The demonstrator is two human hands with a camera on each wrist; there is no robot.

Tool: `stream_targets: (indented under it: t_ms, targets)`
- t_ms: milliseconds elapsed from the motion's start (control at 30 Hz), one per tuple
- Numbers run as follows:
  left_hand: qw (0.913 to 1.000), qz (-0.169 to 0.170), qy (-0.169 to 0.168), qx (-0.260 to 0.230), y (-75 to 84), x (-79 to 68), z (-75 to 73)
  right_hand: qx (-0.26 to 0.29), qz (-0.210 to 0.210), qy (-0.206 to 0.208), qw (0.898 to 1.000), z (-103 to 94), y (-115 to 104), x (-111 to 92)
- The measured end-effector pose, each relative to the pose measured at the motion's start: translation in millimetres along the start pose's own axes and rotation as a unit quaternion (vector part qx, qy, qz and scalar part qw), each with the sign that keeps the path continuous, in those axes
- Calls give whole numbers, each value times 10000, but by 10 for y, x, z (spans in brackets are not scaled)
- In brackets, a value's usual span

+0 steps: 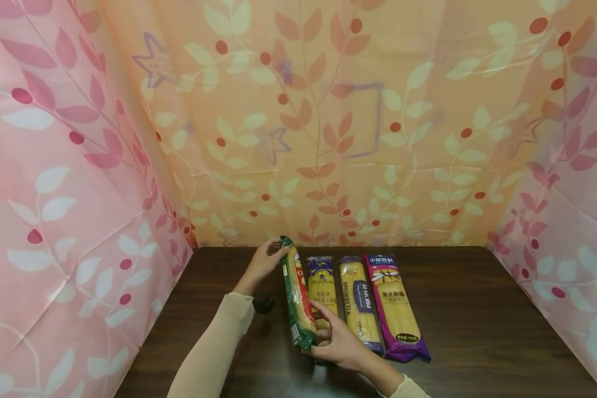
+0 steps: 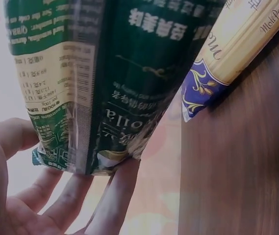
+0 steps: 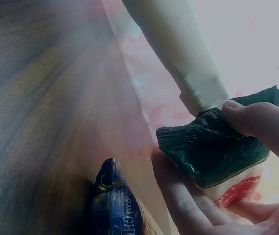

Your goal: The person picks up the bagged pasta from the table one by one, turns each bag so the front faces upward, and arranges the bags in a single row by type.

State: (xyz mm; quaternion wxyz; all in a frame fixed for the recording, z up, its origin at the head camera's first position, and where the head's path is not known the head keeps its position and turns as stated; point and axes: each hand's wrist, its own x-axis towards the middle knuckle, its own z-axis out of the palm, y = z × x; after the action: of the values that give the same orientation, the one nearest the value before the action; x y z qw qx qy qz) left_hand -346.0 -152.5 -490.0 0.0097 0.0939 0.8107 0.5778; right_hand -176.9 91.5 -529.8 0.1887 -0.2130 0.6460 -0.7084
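A green pasta packet (image 1: 293,293) with a red label and clear window is held lengthwise between both hands. My left hand (image 1: 265,261) grips its far end, the thumb on one side and fingers on the other in the left wrist view. At the near end, my right hand (image 1: 343,345) pinches the crumpled green wrapper (image 3: 213,147) between thumb and fingers. Just right of it lies a blue-and-yellow Moli pasta packet (image 1: 322,276), partly covered by the green packet and right hand. In the left wrist view, the green packet's barcode side (image 2: 83,98) faces the camera.
Right of the Moli packet lie a spaghetti packet (image 1: 360,301) with a dark blue label and a magenta-and-purple pasta packet (image 1: 395,301), side by side on the dark wooden table (image 1: 477,331). Leaf-patterned curtains (image 1: 298,182) surround the table's back and sides.
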Motion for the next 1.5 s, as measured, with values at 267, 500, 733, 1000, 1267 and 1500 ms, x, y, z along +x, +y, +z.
stream_targets:
  t_ms: [267, 500, 733, 1000, 1267, 1500]
  targets:
    - [9993, -197, -146, -282, -4, 3, -6, -228, -408, -198, 9987, -5, 27, 37]
    - [9978, -425, -175, -486, 4, -11, 6, -486, -315, -158, 9982, -19, 43, 22]
    - [9973, -556, -87, -482, 29, -23, -5, -910, -306, -23, 9954, -4, 40, 28]
    - [9985, -411, 22, -348, 0, -17, -22, -1684, -431, 234, 9845, 85, 41, 37]
    - [9983, -289, -143, -486, -18, -23, -21, -2798, -510, 440, 9577, 156, -3, 41]
    - [9985, -378, -223, -314, -75, 22, -23, -3284, -317, 731, 9412, 289, 7, 72]
